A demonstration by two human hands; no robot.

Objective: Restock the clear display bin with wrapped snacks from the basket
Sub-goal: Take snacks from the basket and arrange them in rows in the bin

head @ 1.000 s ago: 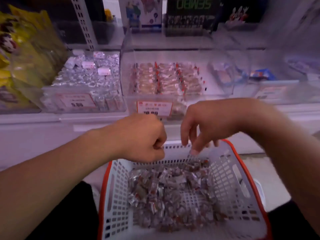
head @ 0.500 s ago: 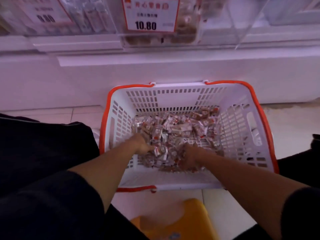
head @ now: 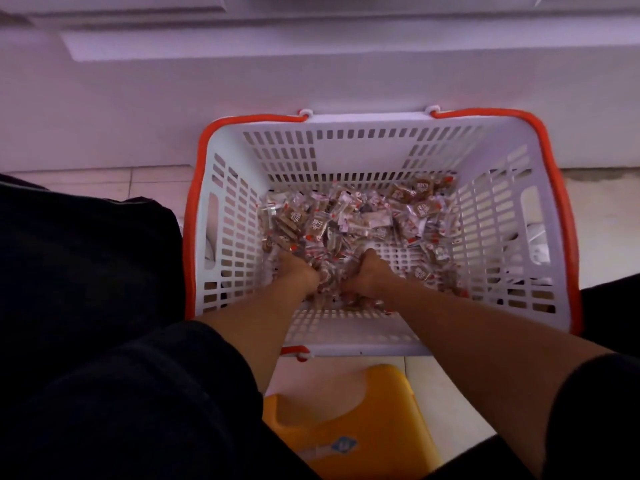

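A white slotted basket [head: 491, 216] with an orange rim stands on the floor below me. Many small wrapped snacks [head: 360, 216], brown with red and white wrappers, lie heaped on its bottom. My left hand [head: 299, 271] is down in the pile at the near left, its fingers curled into the snacks. My right hand [head: 367, 270] sits close beside it, fingers also closed around a bunch of snacks. The two hands press together a clump of snacks between them. The clear display bin is out of view.
The white base panel of the shelf unit [head: 311, 74] rises just behind the basket. A yellow stool [head: 349, 420] stands under me, near the basket's front edge. My dark-clothed knees flank the basket on pale floor tiles [head: 138, 181].
My view has tilted down from the shelf bins to the basket. Both hands dropped from shelf height into the snack pile, then drew closer together and closed on snacks.
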